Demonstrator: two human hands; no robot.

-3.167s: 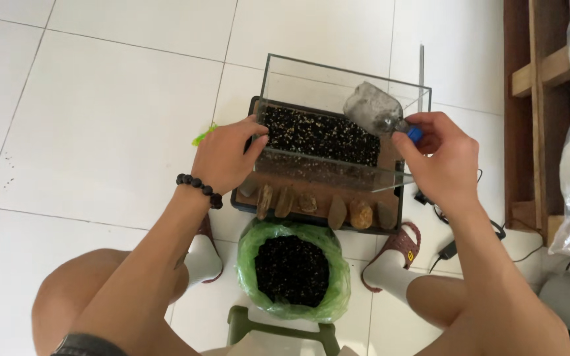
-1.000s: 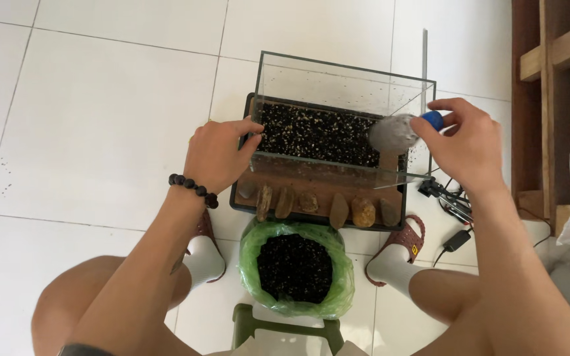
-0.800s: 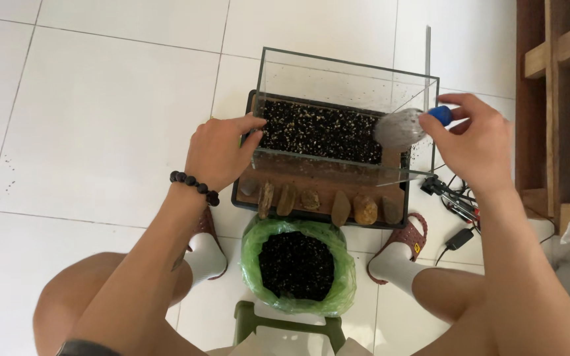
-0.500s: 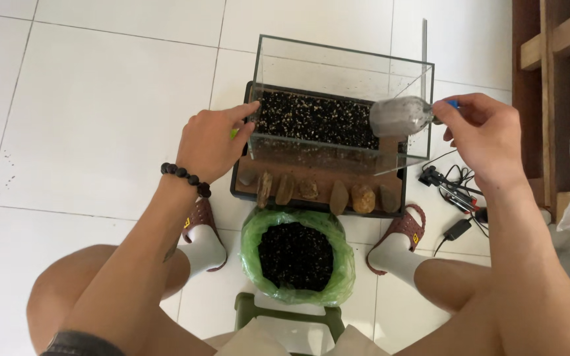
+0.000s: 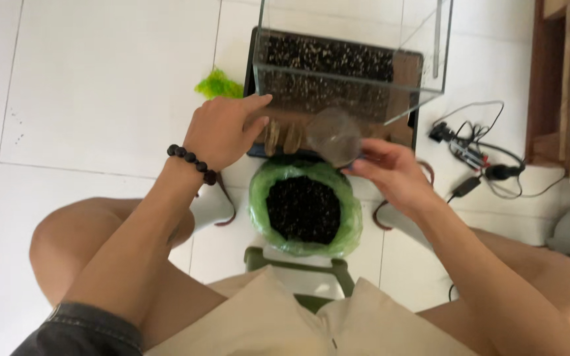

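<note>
Head view: right hand (image 5: 390, 175) pinches a clear plastic scoop (image 5: 333, 136) above the green bag of dark substrate (image 5: 305, 209), left hand (image 5: 222, 132) open, steadying the glass tank (image 5: 351, 62); a level, unhurried scoop seems best to limit spillage.

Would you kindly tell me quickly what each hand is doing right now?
Left hand: open, fingertips resting on the near rim of the glass tank, holding nothing.
Right hand: closed on a clear plastic scoop above the green bag of dark substrate.
</note>
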